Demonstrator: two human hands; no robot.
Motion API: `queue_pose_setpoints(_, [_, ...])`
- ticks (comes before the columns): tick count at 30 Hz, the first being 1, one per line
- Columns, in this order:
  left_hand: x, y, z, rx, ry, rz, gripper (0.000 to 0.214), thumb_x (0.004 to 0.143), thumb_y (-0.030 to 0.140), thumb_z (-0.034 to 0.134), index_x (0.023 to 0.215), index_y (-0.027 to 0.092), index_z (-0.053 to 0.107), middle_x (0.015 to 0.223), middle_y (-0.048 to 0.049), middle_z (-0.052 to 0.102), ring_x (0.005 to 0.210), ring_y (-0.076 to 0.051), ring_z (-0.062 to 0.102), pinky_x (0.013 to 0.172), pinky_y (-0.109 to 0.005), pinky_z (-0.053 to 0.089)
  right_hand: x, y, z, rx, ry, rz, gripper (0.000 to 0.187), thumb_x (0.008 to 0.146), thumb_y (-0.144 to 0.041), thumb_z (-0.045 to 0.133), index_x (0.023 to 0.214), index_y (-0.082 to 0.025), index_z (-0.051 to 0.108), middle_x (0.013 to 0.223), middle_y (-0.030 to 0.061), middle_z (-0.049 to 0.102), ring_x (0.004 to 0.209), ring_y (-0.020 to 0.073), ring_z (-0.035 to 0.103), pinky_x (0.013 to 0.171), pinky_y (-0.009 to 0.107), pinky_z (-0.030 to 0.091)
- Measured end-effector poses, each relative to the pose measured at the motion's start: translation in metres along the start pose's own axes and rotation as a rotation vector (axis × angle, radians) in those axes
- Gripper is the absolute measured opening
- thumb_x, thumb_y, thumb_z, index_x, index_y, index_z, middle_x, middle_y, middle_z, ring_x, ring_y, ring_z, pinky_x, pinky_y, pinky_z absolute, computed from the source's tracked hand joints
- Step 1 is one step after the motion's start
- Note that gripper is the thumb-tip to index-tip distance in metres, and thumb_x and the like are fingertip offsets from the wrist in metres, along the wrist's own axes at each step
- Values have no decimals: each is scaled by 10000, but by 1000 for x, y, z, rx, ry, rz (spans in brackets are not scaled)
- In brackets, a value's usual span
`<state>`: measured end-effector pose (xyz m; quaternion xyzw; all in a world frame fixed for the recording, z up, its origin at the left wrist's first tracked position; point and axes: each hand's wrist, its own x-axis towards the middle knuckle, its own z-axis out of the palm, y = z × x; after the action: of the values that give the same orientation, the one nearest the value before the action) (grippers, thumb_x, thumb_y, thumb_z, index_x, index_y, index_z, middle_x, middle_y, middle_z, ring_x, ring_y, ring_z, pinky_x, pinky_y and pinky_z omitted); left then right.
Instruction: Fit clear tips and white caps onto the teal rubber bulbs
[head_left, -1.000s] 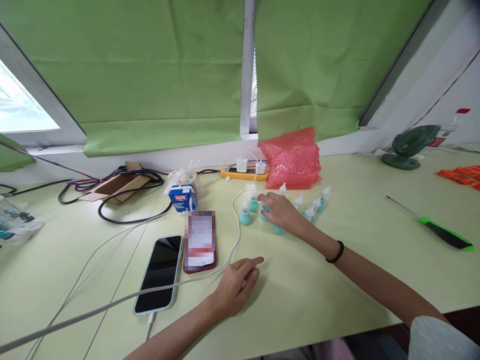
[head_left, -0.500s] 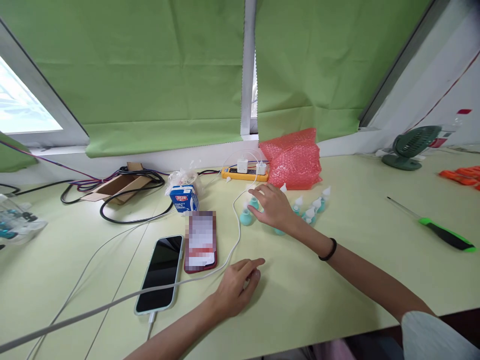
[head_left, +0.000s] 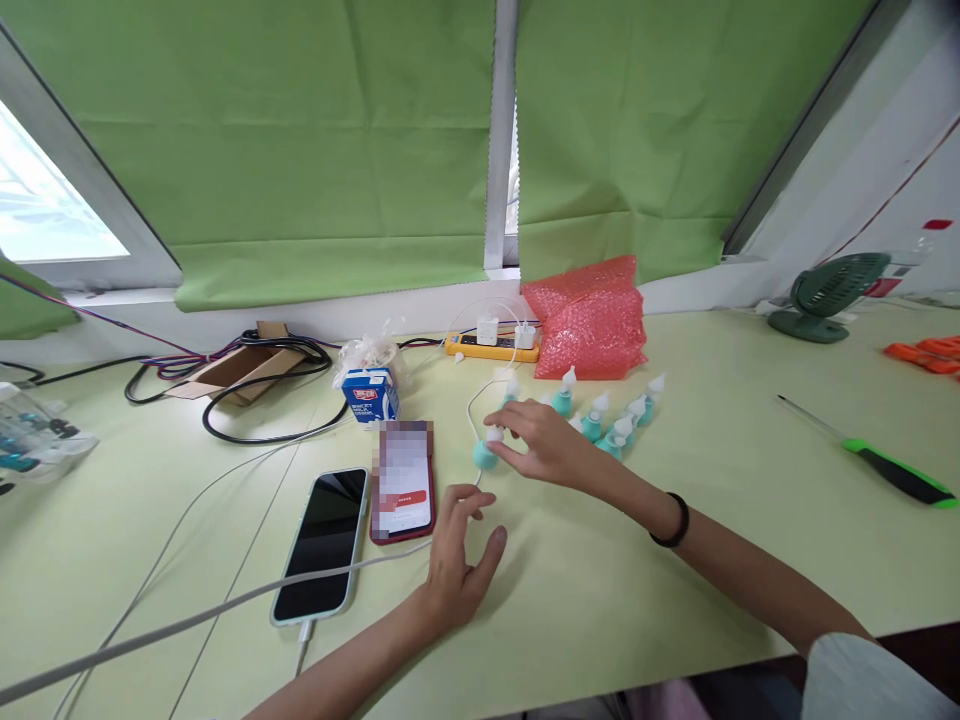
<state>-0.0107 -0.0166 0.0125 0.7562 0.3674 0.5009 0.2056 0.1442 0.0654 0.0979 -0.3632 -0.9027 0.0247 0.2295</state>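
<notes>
My right hand (head_left: 536, 437) pinches the white, flame-shaped tip of a small LED candle (head_left: 485, 456) with a teal base, which is tilted over the white cable. Below it, my left hand (head_left: 463, 565) has thumb and forefinger spread apart, holding nothing; its fingers lie over the cable near the candle. Several more candles of the same kind (head_left: 591, 427) stand in a loose group beyond and to the right of my right hand, some partly hidden by it.
A phone with a lit screen (head_left: 403, 480) and a dark phone (head_left: 322, 545) lie left of my hands, a white cable (head_left: 367, 563) crossing one. Behind are a milk carton (head_left: 370, 397), power strip (head_left: 491, 348) and red bubble-wrap pouch (head_left: 592, 320). A screwdriver (head_left: 896, 470) and fan (head_left: 829, 295) sit right.
My right hand has moved down and is now on the front-left candle's tip. My left hand has risen slightly toward that candle, and its fingers have spread.
</notes>
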Motion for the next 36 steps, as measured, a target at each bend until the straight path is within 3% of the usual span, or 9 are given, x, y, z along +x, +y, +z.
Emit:
queue_pose_setpoints(3, [1,1,-1,9,103,-19,352,752,149,494,1071,173,347,1040,-108,384,1011,-204,384,853,-381,342,-19,-11,-9,337,57,59,139,735,-264,546,810,-156,588,681,29,562,610,129,503,613,263,379])
queue_pose_setpoints(6, [4,4,0,-68,-46,-106,371,766,202,491,1103,174,339,1089,-110,399,1027,-205,389,855,-355,346,-33,-14,-6,678,59,189,139,688,-302,601,736,-172,598,661,19,565,604,129,518,606,269,408])
queue_pose_setpoints(10, [6,7,2,-127,-309,-334,257,802,293,444,1021,163,467,827,-29,538,718,-140,474,660,-254,377,-45,-7,15,1091,66,442,190,673,-337,612,640,-153,583,596,5,544,516,103,495,514,243,398])
queue_pose_setpoints(13, [6,6,4,-137,-367,-428,245,812,330,413,936,149,521,660,13,507,581,-109,412,559,-224,324,-50,2,32,1234,87,544,223,659,-332,628,566,-136,582,513,-12,507,443,78,453,467,226,358])
queue_pose_setpoints(17, [6,4,5,-209,-367,-487,235,805,344,416,868,142,518,639,15,504,581,-106,405,551,-220,304,-53,9,48,1439,80,664,228,660,-321,633,555,-122,596,511,-4,528,415,68,447,438,215,345])
queue_pose_setpoints(29, [13,-1,5,-435,-333,-662,213,740,309,459,704,112,531,600,-6,494,563,-106,412,524,-216,311,-57,21,78,1652,39,810,252,670,-321,622,559,-101,570,500,20,560,399,67,461,391,192,320])
queue_pose_setpoints(36, [13,-9,5,-635,-350,-748,193,728,277,456,733,107,546,614,-29,534,550,-102,455,524,-216,334,-57,16,83,1475,58,675,326,709,-429,537,553,-155,455,453,-13,509,385,88,454,361,198,317])
